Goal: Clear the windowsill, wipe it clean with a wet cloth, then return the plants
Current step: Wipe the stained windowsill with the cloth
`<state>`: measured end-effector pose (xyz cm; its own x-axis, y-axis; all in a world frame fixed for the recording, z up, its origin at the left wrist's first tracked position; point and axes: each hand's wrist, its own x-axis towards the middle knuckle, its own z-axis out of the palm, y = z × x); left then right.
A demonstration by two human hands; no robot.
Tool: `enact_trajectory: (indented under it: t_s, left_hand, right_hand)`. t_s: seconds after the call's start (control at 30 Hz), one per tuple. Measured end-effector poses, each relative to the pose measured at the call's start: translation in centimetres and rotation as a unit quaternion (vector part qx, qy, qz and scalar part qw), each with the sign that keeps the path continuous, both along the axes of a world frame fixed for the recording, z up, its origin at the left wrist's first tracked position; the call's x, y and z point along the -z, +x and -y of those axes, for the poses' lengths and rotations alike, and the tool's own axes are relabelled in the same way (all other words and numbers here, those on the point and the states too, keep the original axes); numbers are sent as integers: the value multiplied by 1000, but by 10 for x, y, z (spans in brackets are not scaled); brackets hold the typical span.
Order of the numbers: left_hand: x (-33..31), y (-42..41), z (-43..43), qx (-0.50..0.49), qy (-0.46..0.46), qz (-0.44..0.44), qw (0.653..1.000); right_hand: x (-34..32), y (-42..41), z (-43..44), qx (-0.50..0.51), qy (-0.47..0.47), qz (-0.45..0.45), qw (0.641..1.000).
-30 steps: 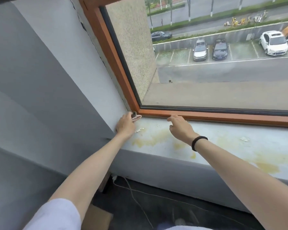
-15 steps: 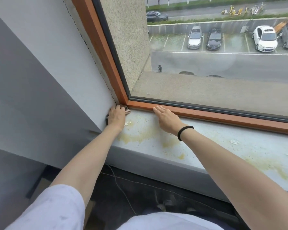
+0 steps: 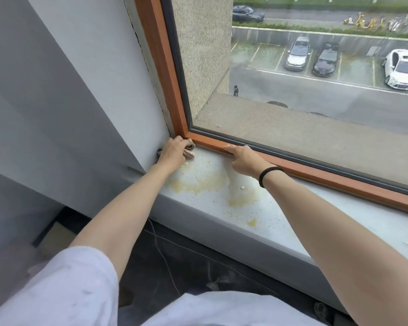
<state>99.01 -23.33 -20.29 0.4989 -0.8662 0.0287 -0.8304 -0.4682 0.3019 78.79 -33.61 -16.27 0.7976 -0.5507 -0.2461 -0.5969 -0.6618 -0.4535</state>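
At frame centre, the left hand (image 3: 174, 152) clutches a crumpled patterned cloth (image 3: 190, 146) in the corner of the smooth, yellow-stained windowsill (image 3: 292, 222). The right hand (image 3: 244, 160) lies flat, fingers straight, against the orange wood frame (image 3: 320, 176). Both have stayed put since 0.5 seconds ago.

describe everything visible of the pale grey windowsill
The pale grey windowsill is a flat, smooth, painted-looking ledge under the orange-brown window frame, blotched with yellowish stains and small white crumbs. No plants show on it. The left hand presses a dark patterned cloth into its left corner; the right hand rests on it by the frame.
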Motion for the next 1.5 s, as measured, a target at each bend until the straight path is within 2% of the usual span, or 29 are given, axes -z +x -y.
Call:
enact_trajectory:
  t_s: [0.2, 0.27, 0.33, 0.43, 0.5, 0.57, 0.77, 0.8, 0.87, 0.9, 0.97, 1.07, 1.2, 1.27, 1.3, 1.4, 1.43, 1.5]
  left_hand:
    - [-4, -21, -36, 189, 26, -78, 979]
    - [-7, -14, -39, 152, -33, -62, 986]
    - [-9, 3, -30, 42, -74, -20, 996]
    - [-5, 13, -22, -18, -13, -2, 1000]
    - [3, -2, -25, -11, 20, -3, 1000]
    - [8, -19, -36, 11, 6, -12, 1000]
    - [11, -38, -95, 151, -19, -57, 987]
    - [7, -37, -101, 130, -47, -43, 989]
    - [3, -26, -93, 23, -89, -4, 996]
    - [0, -21, -88, -29, -78, 11, 996]
    - [2, -19, -83, -64, -17, 26, 997]
    - [11, -29, -91, -44, 4, 11, 999]
    - [10, -49, -113, 86, 19, -28, 996]
    - [3, -48, -118, 118, 24, -43, 992]
    - [0, -43, -116, 98, 8, -42, 994]
    - [1, -21, -108, -60, -59, -13, 996]
    - [4, -19, -107, -95, -50, -5, 994]
    - [10, -32, -106, -101, -17, 3, 995]
  right_hand:
    - [-2, 3, 9, 26, 27, 12, 999]
    - [-1, 3, 7, 27, 20, 7, 999]
    - [-1, 4, 3, 23, 14, 7, 1000]
    - [-3, 5, -2, 13, 21, 15, 1000]
    - [-2, 5, -4, 10, 22, 23, 999]
    - [0, 4, -5, 6, 10, 24, 1000]
    - [4, 4, -3, 17, 32, 40, 999]
    - [5, 5, -6, 13, 32, 40, 999]
    - [7, 5, -4, 17, 37, 40, 998]
    - [7, 5, -3, 19, 42, 45, 998]
    - [6, 3, -2, 32, 62, 57, 996]
    - [2, 2, -2, 51, 74, 69, 994]
    - [5, 2, -2, 50, 73, 72, 993]
    - [8, 2, -2, 49, 66, 71, 994]
    - [9, 2, -2, 48, 61, 69, 995]
    - [14, 1, -1, 49, 56, 68, 995]
    - [15, 1, -2, 50, 51, 68, 995]
    - [17, 2, -2, 50, 33, 62, 996]
